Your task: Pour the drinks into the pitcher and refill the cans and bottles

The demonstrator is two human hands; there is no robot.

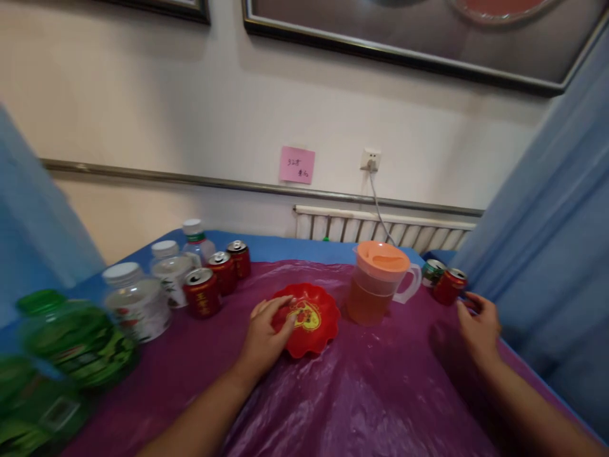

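Observation:
Over the near-left rim of a red scalloped plate (pixel 316 336) with a yellow printed centre, my left hand (pixel 266 333) is open, thumb and forefinger apart. I cannot tell whether it touches the rim. At the right, my right hand (pixel 480 327) is open with bent fingers, just beside a red drink can (pixel 447 289); whether the fingertips touch the can is unclear. A green can (pixel 432 273) stands behind that one. Between my hands, a clear pitcher (pixel 368 298) with an orange lid and amber liquid stands to the right of the plate.
Several red cans (pixel 202 295) stand on the left, beside white-capped bottles (pixel 137 304) and large green bottles (pixel 78 346). Purple plastic sheeting (pixel 371 393) covers the blue table. Behind are a radiator (pixel 342 225) and a wall socket (pixel 370 159) with a cord. Blue curtain (pixel 547 241) hangs at right.

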